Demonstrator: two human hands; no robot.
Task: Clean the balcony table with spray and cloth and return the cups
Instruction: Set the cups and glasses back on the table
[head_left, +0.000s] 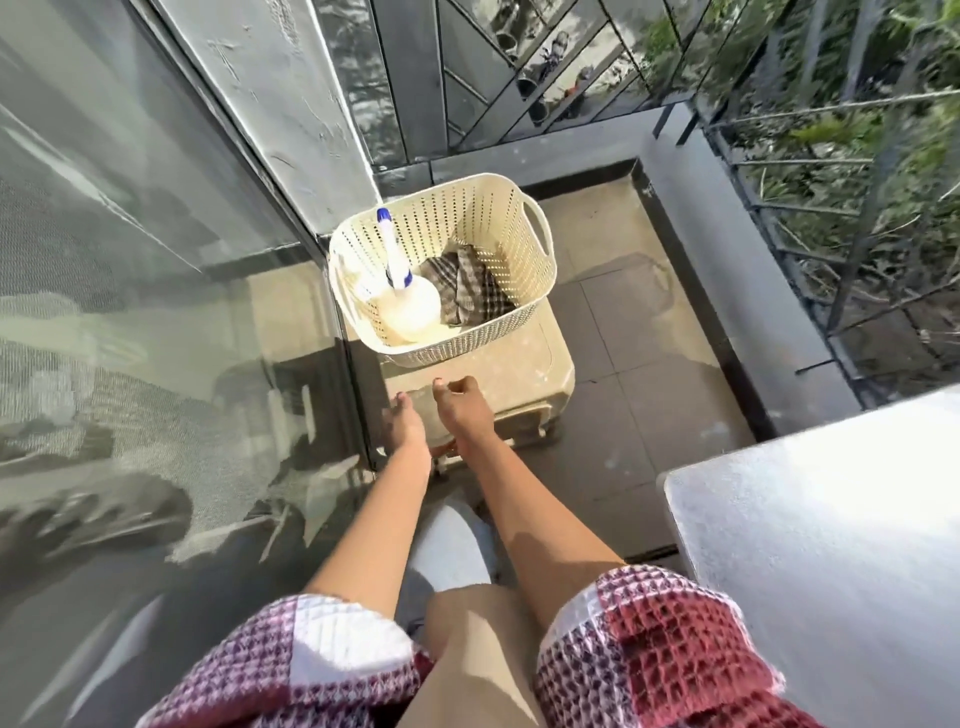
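Note:
A cream perforated basket stands on a beige plastic stool in the balcony corner. Inside it a white spray bottle with a blue and white nozzle leans at the left, and a dark checked cloth lies crumpled at the right. Both my arms reach toward the stool. My left hand and my right hand hover just in front of the basket, fingers loosely curled, holding nothing. The white balcony table shows its corner at the right. No cups are in view.
A glass sliding door runs along the left. A low grey ledge with a metal railing borders the right, with plants beyond. The tiled floor lies between the stool and the ledge.

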